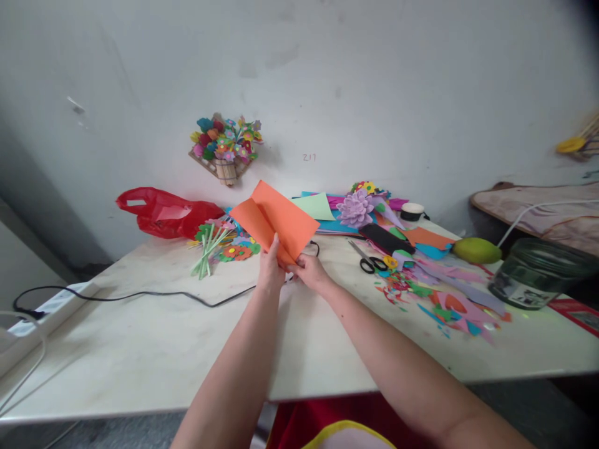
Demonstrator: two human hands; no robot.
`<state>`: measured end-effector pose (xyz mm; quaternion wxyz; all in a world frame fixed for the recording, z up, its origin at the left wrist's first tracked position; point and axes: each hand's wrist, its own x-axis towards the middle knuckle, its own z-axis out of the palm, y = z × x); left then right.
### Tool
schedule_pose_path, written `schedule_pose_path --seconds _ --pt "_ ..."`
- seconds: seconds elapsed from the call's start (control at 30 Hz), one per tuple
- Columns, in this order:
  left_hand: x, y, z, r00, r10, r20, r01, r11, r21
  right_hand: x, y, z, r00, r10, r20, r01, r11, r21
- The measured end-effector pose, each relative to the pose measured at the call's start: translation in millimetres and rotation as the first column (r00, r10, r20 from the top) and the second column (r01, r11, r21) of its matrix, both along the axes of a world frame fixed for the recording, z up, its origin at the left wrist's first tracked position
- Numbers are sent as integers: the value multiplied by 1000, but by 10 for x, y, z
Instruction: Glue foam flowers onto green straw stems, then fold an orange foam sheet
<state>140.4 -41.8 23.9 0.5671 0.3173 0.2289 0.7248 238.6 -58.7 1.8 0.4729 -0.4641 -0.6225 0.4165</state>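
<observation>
An orange sheet, paper or thin foam, is held up over the middle of the table, its left part curled over. My left hand grips its lower edge, thumb on the near face. Beside it my right hand pinches the lower right corner. The two hands are close together, and some fingers are hidden behind the sheet. Pale green sticks and cut-out flowers lie to the left. A pair of scissors with black handles rests to the right.
A red plastic bag sits at the back left. A black cable runs from a power strip. On the right are coloured scraps, a purple flower, a green fruit and a glass jar. A flower basket hangs on the wall.
</observation>
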Motion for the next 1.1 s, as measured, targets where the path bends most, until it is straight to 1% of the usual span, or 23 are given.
schedule_pose_path --seconds 0.1,0.13,0.2,0.27,0.37,0.5,0.6,0.7,0.77,0.87,0.93,1.0,1.1 --pt "-28 -21 30 998 -29 54 27 998 54 24 -19 23 993 83 -86 -93 989 -115" --pt "-35 -19 30 998 -35 48 33 998 45 36 -28 31 989 112 -97 -124 983 -137" --pt "-46 -6 22 1000 -8 29 7 999 32 72 -44 50 979 169 -111 -186 968 -167" --pt "-56 9 9 999 36 -3 -36 999 40 134 -55 78 964 232 -130 -252 953 -170" --pt "-75 16 -1 993 96 -72 -91 994 68 273 -53 138 935 316 -164 -335 936 -106" --pt "-93 1 4 970 164 -180 -147 984 100 439 -28 225 923 300 -242 -312 950 -12" --pt "-73 -17 5 958 172 -231 -151 983 104 497 -24 286 893 306 -330 -301 951 67" --pt "-19 -43 -3 950 174 -259 -153 983 100 542 -33 333 866 312 -390 -295 950 104" --pt "35 -67 -14 944 172 -282 -143 982 120 587 -37 346 866 272 -419 -254 962 100" --pt "126 -107 -42 936 147 -319 -98 982 163 662 -45 344 891 180 -417 -179 983 42" --pt "172 -129 -69 928 116 -353 -57 983 174 695 -61 344 903 160 -400 -173 985 4" --pt "192 -144 -103 914 96 -395 -29 985 172 704 -83 354 905 194 -379 -214 977 -9" --pt "167 -149 -152 875 104 -474 -31 987 160 688 -111 379 890 285 -357 -302 953 8"
